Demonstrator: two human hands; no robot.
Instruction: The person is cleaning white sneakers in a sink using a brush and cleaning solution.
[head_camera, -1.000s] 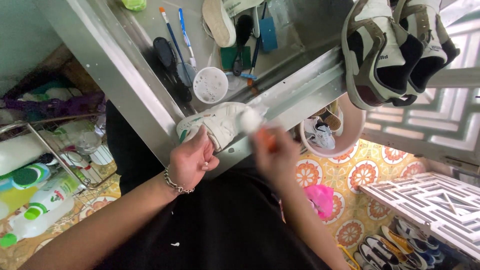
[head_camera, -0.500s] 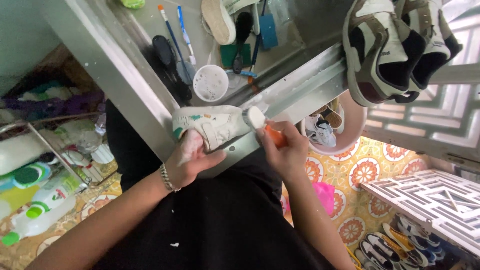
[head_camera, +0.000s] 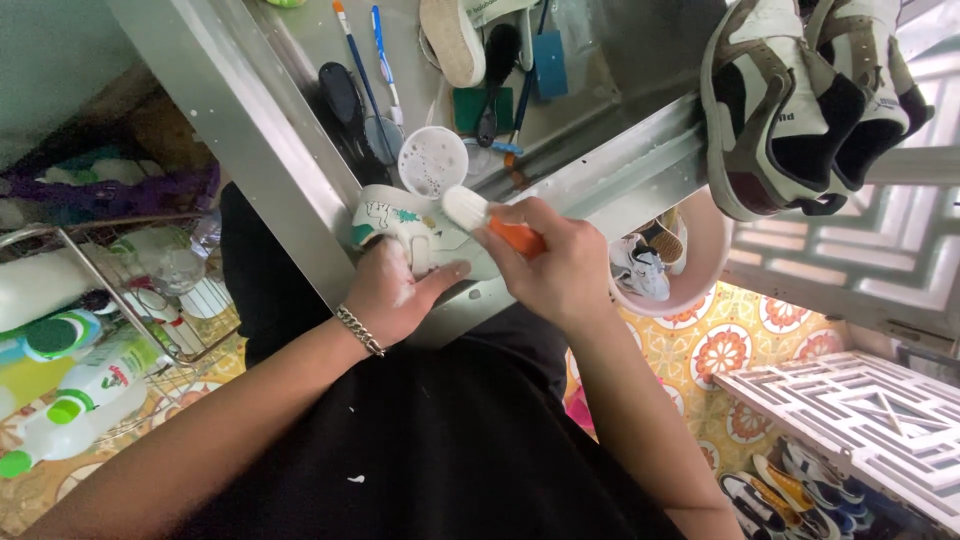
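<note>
left hand (head_camera: 395, 292): I've got it wrapped around the white shoe (head_camera: 400, 225), pinning it on the bench (head_camera: 300, 190) edge
right hand (head_camera: 560, 265): closed on an orange brush (head_camera: 490, 222), its white head touching the shoe
bench: metal, pretty cluttered. White cup (head_camera: 432, 162) just behind the shoe, toothbrushes (head_camera: 365, 60) further back
room: shoe pair (head_camera: 800, 100) up on the rail, pink basin (head_camera: 690, 270) below, tiled floor (head_camera: 740, 350), bottles (head_camera: 70, 390) left
</note>
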